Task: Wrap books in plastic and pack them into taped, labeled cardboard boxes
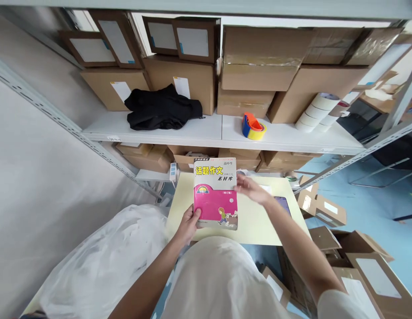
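Note:
A paperback book [215, 204], with a white and magenta cover, yellow and black Chinese characters and a cartoon figure, is held up over the pale yellow table. My left hand [189, 222] grips its lower left corner, thumb on the front cover and the other fingers behind. Beside the right edge of the book is my right hand [250, 188], slightly blurred, its fingers stretched out and apart. Whether those fingertips touch the edge I cannot tell.
The table [259, 226] bears a phone [283, 204]. On the shelf ahead are a tape dispenser [254, 127], black cloth [162, 108], tape rolls [317, 113] and cardboard boxes [259, 57]. White plastic [113, 261] bulges at left; open cartons [368, 257] crowd the right floor.

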Motion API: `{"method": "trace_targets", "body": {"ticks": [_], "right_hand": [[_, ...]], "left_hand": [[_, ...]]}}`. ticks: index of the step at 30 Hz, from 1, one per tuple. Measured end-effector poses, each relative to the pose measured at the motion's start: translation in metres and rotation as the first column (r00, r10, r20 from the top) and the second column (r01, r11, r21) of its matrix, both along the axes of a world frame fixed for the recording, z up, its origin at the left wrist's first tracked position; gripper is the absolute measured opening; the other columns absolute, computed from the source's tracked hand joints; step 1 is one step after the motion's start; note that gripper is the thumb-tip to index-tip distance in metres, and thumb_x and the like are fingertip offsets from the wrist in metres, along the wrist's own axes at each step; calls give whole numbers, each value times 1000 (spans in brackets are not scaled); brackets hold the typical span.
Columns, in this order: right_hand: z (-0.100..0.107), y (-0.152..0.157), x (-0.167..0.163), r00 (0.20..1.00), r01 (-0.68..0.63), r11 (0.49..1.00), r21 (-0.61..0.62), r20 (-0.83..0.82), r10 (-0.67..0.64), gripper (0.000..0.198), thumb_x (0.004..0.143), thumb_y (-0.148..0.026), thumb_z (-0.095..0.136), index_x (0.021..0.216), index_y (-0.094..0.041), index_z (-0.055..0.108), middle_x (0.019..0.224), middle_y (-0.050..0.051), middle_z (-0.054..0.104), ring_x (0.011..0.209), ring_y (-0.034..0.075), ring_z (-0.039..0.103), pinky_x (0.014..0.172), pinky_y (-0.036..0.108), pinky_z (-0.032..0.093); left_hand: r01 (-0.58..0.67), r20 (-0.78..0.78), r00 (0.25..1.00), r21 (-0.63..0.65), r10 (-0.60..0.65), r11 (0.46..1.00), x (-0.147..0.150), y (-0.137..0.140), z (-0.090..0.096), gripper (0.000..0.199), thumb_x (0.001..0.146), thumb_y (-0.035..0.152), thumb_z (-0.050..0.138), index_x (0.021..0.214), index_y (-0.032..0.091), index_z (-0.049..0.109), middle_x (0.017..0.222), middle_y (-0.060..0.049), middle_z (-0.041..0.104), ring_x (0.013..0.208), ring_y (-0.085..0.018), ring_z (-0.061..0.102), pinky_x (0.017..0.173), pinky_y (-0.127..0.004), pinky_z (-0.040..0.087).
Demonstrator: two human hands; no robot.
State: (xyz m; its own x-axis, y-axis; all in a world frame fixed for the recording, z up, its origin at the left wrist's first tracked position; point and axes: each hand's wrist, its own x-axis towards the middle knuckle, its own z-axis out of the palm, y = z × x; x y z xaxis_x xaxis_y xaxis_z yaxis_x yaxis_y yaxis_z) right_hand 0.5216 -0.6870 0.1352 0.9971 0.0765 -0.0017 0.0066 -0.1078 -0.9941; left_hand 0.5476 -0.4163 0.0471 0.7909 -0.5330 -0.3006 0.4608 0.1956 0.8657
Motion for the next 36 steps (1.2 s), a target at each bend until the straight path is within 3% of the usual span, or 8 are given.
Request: {"method": "trace_targets", "body": {"ticks": [2, 5, 8, 12, 17, 23, 27, 36], "right_hand": [[-19, 26, -19, 999, -41, 997, 69, -9, 41, 64, 79, -43, 69, 136, -24, 46, 119, 9, 64, 99, 22, 64, 86, 39, 54], [-39, 52, -40, 991, 112, 985, 130, -81, -102, 60, 84, -47, 62, 137, -29, 42, 122, 7, 63, 98, 21, 64, 81, 36, 56], [-46, 58, -46, 976, 200, 968, 149, -118, -183, 57, 82, -48, 63, 133, -30, 45, 117, 6, 65, 95, 21, 65, 77, 33, 57], [-47, 52, -41, 979, 193, 963, 187, -99, -177, 52, 82, -46, 63, 128, -29, 49, 116, 5, 65, 98, 21, 64, 80, 34, 56], [-64, 58, -38, 955, 243, 955, 170, -213, -205, 61, 79, -47, 65, 135, -33, 46, 112, 4, 66, 90, 21, 65, 72, 35, 59], [-105, 79, -33, 886, 363, 920, 149, -361, -292, 66, 72, -44, 71, 133, -33, 51, 103, 4, 68, 86, 22, 66, 63, 36, 61], [-136, 91, -14, 863, 352, 924, 153, -436, -256, 58, 70, -37, 71, 126, -31, 57, 97, 3, 68, 88, 23, 66, 64, 37, 62], [-214, 123, 95, 816, 340, 940, -35, -486, -314, 55, 64, -17, 57, 118, -29, 58, 85, 0, 65, 85, 20, 64, 62, 32, 61]], "left_hand": [[-25, -19, 1000, 13, 25, 1000, 0, -3, 0, 56, 76, 58, 65, 118, 22, 53, 111, -10, 69, 89, -23, 69, 70, -32, 55], [-76, 116, 991, 71, 67, 995, 4, -5, -1, 56, 79, 56, 63, 121, 21, 54, 119, -12, 65, 101, -24, 65, 81, -33, 54], [-116, 287, 954, 93, 85, 989, 14, -4, 0, 62, 80, 52, 63, 133, 22, 49, 131, -12, 57, 111, -23, 60, 93, -33, 49], [-83, 329, 944, 151, 29, 985, 26, -1, 0, 69, 80, 47, 65, 140, 22, 43, 134, -14, 54, 101, -21, 64, 86, -33, 52], [-91, 326, 945, 223, 13, 971, 27, 7, -11, 65, 78, 39, 67, 138, 23, 48, 127, -13, 58, 95, -20, 64, 77, -31, 55], [-155, 298, 953, 332, 52, 931, 22, 30, -50, 58, 75, 37, 69, 131, 26, 56, 118, -10, 55, 95, -22, 61, 69, -33, 58], [-153, 247, 967, 383, 59, 911, 38, 45, -80, 56, 70, 34, 71, 124, 24, 62, 106, -9, 56, 88, -21, 59, 64, -34, 58], [-148, 257, 967, 556, 0, 818, 157, 56, -154, 50, 57, 13, 70, 106, 22, 71, 83, -3, 58, 67, -15, 56, 65, -30, 50]]}}
